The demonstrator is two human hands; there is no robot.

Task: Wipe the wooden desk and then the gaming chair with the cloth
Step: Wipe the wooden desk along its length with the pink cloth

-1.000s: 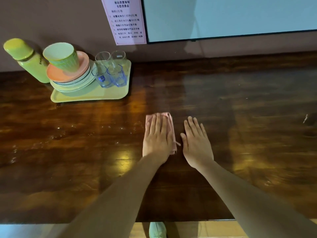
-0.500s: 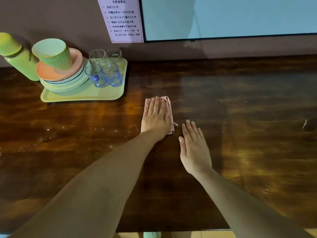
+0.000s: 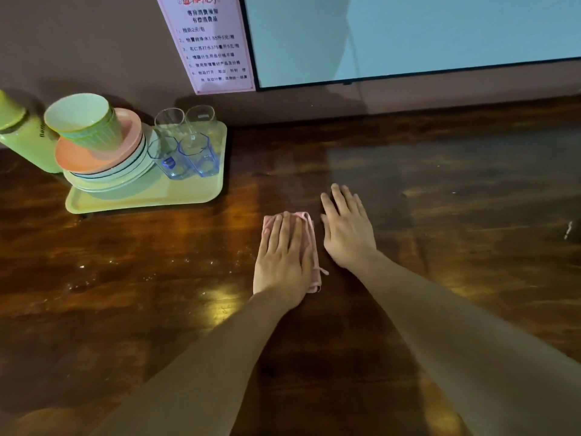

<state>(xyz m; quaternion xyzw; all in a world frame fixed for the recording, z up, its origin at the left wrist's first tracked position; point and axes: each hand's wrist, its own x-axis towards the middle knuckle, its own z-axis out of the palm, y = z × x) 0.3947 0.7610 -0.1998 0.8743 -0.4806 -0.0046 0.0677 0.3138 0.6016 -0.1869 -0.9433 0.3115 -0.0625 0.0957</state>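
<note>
A folded pink cloth (image 3: 311,234) lies flat on the dark wooden desk (image 3: 440,247), near the middle. My left hand (image 3: 283,259) presses down on it with straight fingers and covers most of it. My right hand (image 3: 347,228) rests flat on the bare wood just to the right of the cloth, fingers spread, holding nothing. The gaming chair is out of view.
A pale green tray (image 3: 147,196) at the back left holds stacked plates (image 3: 107,165), a green cup (image 3: 85,124) and several glasses (image 3: 185,149). A green bottle (image 3: 22,133) stands left of it. A notice (image 3: 213,42) and a screen (image 3: 408,36) hang on the wall.
My left hand has pulled the cloth back toward me after pushing it away. My right hand has slid forward on the wood and now lies ahead of the left hand.
</note>
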